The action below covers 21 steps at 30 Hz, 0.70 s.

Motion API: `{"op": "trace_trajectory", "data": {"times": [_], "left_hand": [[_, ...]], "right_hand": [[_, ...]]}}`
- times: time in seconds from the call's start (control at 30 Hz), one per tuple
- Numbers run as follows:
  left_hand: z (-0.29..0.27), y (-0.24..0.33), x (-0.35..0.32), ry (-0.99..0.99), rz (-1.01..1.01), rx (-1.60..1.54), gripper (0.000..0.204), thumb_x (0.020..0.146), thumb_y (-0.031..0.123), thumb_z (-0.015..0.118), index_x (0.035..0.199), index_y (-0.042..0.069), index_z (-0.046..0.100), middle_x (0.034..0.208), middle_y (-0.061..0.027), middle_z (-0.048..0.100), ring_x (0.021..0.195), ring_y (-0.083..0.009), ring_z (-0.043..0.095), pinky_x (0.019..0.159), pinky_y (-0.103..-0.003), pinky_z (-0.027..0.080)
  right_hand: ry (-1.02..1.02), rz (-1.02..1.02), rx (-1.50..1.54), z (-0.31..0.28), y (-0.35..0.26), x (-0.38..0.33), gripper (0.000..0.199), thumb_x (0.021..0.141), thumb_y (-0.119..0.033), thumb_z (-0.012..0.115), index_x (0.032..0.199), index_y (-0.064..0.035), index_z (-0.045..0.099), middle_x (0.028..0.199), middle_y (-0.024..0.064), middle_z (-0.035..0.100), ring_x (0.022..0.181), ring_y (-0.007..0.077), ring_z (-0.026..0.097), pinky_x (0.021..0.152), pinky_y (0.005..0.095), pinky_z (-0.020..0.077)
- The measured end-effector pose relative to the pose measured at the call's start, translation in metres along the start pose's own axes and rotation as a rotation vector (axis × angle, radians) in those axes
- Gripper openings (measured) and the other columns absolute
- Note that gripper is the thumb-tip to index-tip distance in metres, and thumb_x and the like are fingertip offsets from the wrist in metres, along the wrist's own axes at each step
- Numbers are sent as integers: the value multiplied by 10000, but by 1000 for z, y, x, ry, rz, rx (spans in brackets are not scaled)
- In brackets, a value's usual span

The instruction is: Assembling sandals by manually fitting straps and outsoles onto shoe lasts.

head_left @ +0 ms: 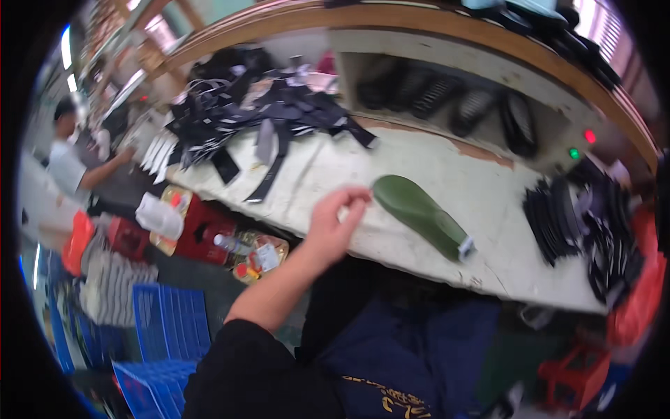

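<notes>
A green shoe last (419, 213) lies on its side on the pale worktable (328, 160), its broad rounded end toward the far left and a light metallic-looking piece at its narrower near end. My left hand (336, 222) hovers over the table's near edge, right beside that rounded end. Its fingers are bent, with a gap between thumb and forefinger, and nothing shows in them. Whether a fingertip touches the last, I cannot tell. My right hand is outside the picture.
Black strips (258, 112) are heaped at the back left. Stacked dark curved pieces (576, 216) lie at the right. Dark shoes (467, 112) sit in a shelf compartment behind. Left below stand a red crate (199, 234), bottles and blue baskets (171, 318); a person (70, 157) is beyond.
</notes>
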<state>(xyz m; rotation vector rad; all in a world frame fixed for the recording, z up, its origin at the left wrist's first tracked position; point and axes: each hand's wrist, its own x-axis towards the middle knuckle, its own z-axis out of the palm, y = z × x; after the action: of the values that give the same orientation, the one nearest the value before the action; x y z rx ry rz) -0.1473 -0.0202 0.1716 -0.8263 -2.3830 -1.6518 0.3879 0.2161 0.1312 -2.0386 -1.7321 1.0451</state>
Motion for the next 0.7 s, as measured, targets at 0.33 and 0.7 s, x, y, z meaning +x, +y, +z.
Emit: {"op": "trace_trajectory", "data": {"times": [0.33, 0.7], "left_hand": [[-167, -142, 141, 324, -461, 1031, 707, 816, 441, 750, 1341, 5, 562, 1280, -203, 626, 1165, -376, 605, 997, -453, 490], [-219, -230, 183, 67, -897, 565, 578, 823, 234, 663, 1356, 35, 564, 1222, -133, 651, 1066, -295, 633, 917, -439, 509]], "right_hand": [[-554, -293, -292, 75, -21, 74, 544, 988, -258, 611, 1417, 53, 489, 1478, 221, 485, 1340, 303, 478, 1116, 431, 389], [-744, -186, -517, 101, 28, 150, 528, 1031, -268, 528, 1457, 36, 453, 1493, 203, 475, 1348, 327, 473, 1133, 418, 375]]}}
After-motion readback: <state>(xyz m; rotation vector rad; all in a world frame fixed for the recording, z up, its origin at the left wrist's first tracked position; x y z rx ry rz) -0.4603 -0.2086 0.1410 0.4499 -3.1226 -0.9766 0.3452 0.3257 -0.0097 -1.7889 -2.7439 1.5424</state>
